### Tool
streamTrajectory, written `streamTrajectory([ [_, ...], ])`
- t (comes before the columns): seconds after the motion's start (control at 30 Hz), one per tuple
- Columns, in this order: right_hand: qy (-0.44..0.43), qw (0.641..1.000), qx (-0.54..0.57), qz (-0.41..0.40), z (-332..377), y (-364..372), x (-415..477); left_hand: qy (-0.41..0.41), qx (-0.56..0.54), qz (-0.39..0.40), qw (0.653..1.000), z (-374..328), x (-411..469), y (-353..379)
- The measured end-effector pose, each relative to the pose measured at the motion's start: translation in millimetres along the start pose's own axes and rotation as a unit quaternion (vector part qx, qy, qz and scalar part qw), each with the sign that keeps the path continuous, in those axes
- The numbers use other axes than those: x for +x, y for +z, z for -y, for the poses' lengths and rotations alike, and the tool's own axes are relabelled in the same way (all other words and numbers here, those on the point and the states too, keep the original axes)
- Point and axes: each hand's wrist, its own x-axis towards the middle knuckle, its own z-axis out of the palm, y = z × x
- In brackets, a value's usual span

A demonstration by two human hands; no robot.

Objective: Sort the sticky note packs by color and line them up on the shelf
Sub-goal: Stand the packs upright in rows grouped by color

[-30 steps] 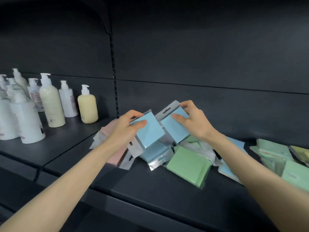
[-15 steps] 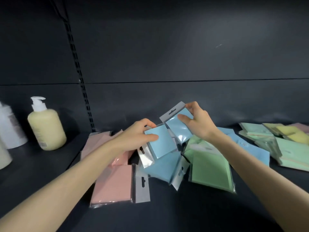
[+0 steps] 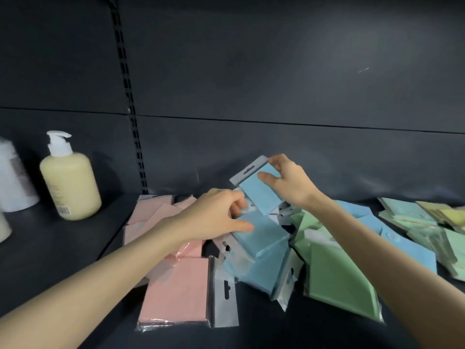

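Head view looks down over both my bare forearms onto a dark shelf point(image 3: 63, 248) strewn with sticky note packs in clear hang-tab sleeves. My right hand point(image 3: 289, 183) is raised above the pile, thumb and fingers pinched on a blue pack point(image 3: 261, 195) — it sits tilted in the air, its grey hang tab pointing up and to the left, close to the dark back panel point(image 3: 276, 71). My left hand point(image 3: 216, 216) is lower, palm down, thumb along the top of a second blue pack point(image 3: 264, 238) and the fingers curled round its far edge; that pack lies on top of more blue packs point(image 3: 259, 270) in the middle of the heap, so I cannot tell whether it is lifted or resting.

Left of the blue ones lie the pink packs — one pink pack point(image 3: 176, 290) flat at the front near the shelf edge, others point(image 3: 156, 212) overlapping behind my left wrist. Right of the blue ones a green pack point(image 3: 342, 283) lies flat and askew, partly under my right forearm. Further right, more blue packs point(image 3: 407, 250), then a loose pile of pale green packs point(image 3: 427, 222) and yellow packs point(image 3: 450, 214) at the frame edge.

On the neighbouring shelf section to the left, past the slotted upright point(image 3: 130, 109), stands a cream pump bottle point(image 3: 69, 180), with a white bottle point(image 3: 15, 182) just beside it, blurred.
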Motion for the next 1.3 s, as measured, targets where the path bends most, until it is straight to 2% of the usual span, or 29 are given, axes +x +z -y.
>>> streamTrajectory([
  [0.1,0.008,0.997,-0.045,0.061,0.0,10.1,2.9,0.012,-0.01,-0.04,0.999,2.3,-4.0,-7.0],
  [0.2,0.006,0.992,-0.079,0.101,-0.6,15.0,2.6,0.01,-0.035,-0.047,0.998,7.3,-9.2,-12.2],
  [0.33,-0.007,0.983,-0.123,0.137,0.1,16.1,-2.6,0.01,0.002,-0.065,0.998,15.3,-15.6,-19.4],
  [0.63,-0.109,0.981,-0.115,0.116,37.8,16.0,-14.4,-0.057,0.015,-0.125,0.99,48.7,-46.9,-45.9],
  [0.8,-0.132,0.974,-0.108,0.152,68.6,39.0,-21.1,-0.092,0.005,-0.113,0.989,77.8,-62.2,-60.4],
  [1.1,-0.066,0.981,-0.05,0.177,95.6,76.2,-27.2,-0.081,-0.078,-0.022,0.993,114.9,-67.5,-69.8],
  [1.3,-0.033,0.982,-0.009,0.186,99.0,88.4,-26.6,-0.083,-0.129,-0.066,0.986,130.3,-61.8,-67.1],
])
